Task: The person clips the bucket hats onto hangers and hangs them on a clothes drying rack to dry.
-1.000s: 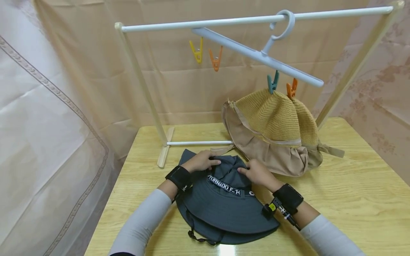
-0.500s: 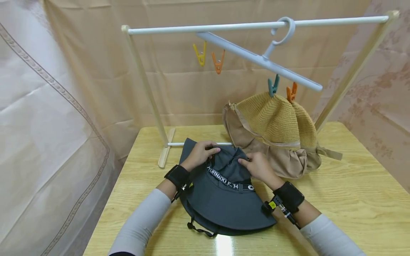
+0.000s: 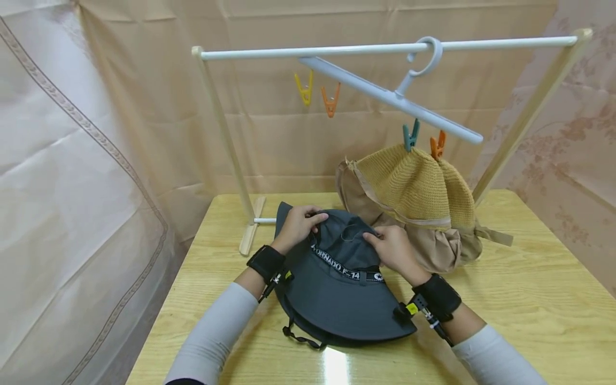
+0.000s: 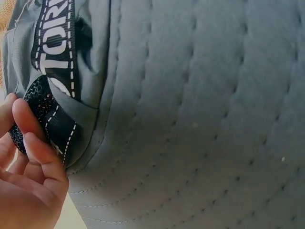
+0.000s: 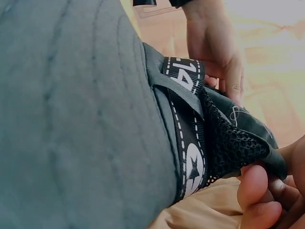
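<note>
A dark grey bucket hat point(image 3: 344, 307) with a black lettered band point(image 4: 55, 38) and a wide stitched brim is between my hands, crown pointing away. My left hand point(image 3: 298, 230) pinches the left side of the crown between thumb and fingers, by a black mesh patch point(image 4: 40, 100) in the left wrist view. With thumb and fingers, my right hand point(image 3: 394, 248) pinches the crown's right side, beside another mesh panel point(image 5: 233, 143). A black chin cord point(image 3: 303, 339) dangles under the brim toward the table.
Behind, a rack's white rail point(image 3: 313, 52) carries a pale blue hanger point(image 3: 385, 96). Yellow point(image 3: 305, 96) and orange point(image 3: 330, 107) clips hang at its left; teal point(image 3: 410, 138) and orange point(image 3: 437, 147) clips hold a tan knitted hat point(image 3: 414, 187) near the wooden table point(image 3: 529, 299).
Both hands have raised the grey hat and moved it away from the table's near side, its brim now tipped more toward me. The head view has tilted upward a little.
</note>
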The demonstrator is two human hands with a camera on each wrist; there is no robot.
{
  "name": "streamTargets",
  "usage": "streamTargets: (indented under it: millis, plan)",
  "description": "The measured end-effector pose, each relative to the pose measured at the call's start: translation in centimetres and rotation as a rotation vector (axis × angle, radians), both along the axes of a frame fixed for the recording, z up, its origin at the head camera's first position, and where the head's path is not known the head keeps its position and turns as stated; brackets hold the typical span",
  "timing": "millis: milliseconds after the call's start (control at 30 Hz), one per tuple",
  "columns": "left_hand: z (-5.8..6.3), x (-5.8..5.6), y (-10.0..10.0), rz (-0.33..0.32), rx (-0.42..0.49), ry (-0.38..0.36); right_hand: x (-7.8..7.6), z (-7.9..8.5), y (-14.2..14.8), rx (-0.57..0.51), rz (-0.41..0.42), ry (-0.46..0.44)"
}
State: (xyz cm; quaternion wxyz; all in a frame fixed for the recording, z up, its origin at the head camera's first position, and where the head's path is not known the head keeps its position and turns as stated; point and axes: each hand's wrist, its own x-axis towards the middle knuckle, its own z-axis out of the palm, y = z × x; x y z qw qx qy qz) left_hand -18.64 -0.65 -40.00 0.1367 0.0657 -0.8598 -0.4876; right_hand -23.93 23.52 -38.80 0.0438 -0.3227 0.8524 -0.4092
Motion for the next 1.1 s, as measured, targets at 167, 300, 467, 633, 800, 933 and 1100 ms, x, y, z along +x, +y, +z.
streamTargets:
  millis: [167,300,467,633,800,933,1100]
  plan:
    - [0.4,0.0,0.1,-0.013,0.015,0.001,0.0,0.4,0.3,0.002,0.006,0.006]
    - [0.6,-0.1,0.1,-0.042,0.022,-0.003,0.0,0.8,0.4,0.007,0.007,0.043]
    - [0.6,-0.2,0.2,-0.068,0.029,0.005,-0.2,1.1,0.6,-0.002,0.02,0.089]
    - [0.9,-0.3,0.3,-0.032,0.055,0.012,-0.4,1.5,0.7,-0.017,0.019,0.117]
    - [1.6,-0.2,0.4,-0.054,0.064,0.017,-0.4,2.3,0.4,-0.015,0.013,0.114]
    - [1.9,-0.4,0.3,-0.101,0.092,0.007,-0.4,2.9,0.3,-0.004,0.005,0.086]
    - [2.5,-0.9,0.3,-0.128,0.08,0.029,-0.5,3.7,0.1,-0.002,0.011,0.093]
